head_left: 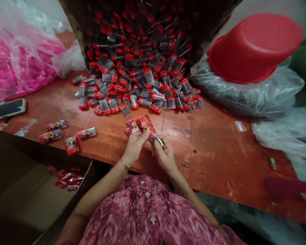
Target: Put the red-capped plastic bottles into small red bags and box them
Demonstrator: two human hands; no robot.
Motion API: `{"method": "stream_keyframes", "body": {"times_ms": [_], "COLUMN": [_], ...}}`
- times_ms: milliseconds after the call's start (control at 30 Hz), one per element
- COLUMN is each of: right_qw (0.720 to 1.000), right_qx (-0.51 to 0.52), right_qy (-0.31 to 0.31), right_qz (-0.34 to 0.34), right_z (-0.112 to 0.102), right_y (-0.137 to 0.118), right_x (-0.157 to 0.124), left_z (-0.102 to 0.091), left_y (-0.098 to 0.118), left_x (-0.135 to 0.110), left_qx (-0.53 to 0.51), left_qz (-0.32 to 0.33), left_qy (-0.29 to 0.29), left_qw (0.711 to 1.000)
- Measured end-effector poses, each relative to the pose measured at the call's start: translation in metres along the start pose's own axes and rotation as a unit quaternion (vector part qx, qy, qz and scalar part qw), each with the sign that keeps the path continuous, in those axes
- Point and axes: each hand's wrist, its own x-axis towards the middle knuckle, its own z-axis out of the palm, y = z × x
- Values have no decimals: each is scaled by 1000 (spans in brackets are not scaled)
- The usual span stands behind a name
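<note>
My left hand (134, 147), with a gold bangle at the wrist, pinches a red printed packet (146, 121) over the near part of the table. Another red printed packet (132, 126) shows just behind its fingers; whether it is held or lies on the table is unclear. Close beside it, the closed fingers of my right hand (166, 154) grip a small dark, shiny container (158, 140) at the packet's lower edge. Fingers cover most of that container. Beyond both hands spills a heap of small clear containers with red caps (142, 81) and dark contents.
Several filled red packets (71, 145) lie on the table (214, 153) at left. Below, an open carton (28, 190) holds more. A phone (7, 109) and a bag of pink pieces (22, 64) are at left. An upturned red bucket (255, 47) rests on a filled plastic bag (244, 93).
</note>
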Motion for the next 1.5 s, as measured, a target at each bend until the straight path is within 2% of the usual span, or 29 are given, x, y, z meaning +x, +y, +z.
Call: {"method": "stream_keyframes", "body": {"times_ms": [167,367,433,567,733,867,933,1000,1100,1233,1500], "right_qw": [999,993,994,996,997,998,990,977,947,887,848], "right_qx": [-6,70,63,43,15,-66,-128,-187,-235,-266,-314], "right_qy": [29,-70,-68,-62,-40,11,6,-19,-55,-104,-71], "right_qz": [13,67,62,54,59,-12,-54,-98,-212,-361,-420], "right_z": [9,4,2,2,6,14,17,21,23,22,30], "right_y": [4,-2,-5,-14,-17,-8,0,8,14,12,16], "right_x": [2,2,4,13,25,38,45,52,59,63,61], "left_z": [10,3,-1,-2,-1,-9,-17,-27,-37,-40,-40], "left_y": [-14,-8,-6,-4,0,2,3,4,7,10,7], "left_x": [-5,-5,-4,-5,-4,-1,1,2,1,-2,-3], "left_qx": [24,-13,-10,-2,-66,-144,-171,-180,-151,-116,-108], "left_qz": [-2,-1,-3,-30,-59,-126,-155,-156,-121,-93,-113], "left_qy": [49,68,46,-37,-44,7,31,47,52,22,12], "left_qw": [999,998,999,999,995,982,972,970,980,989,988]}}
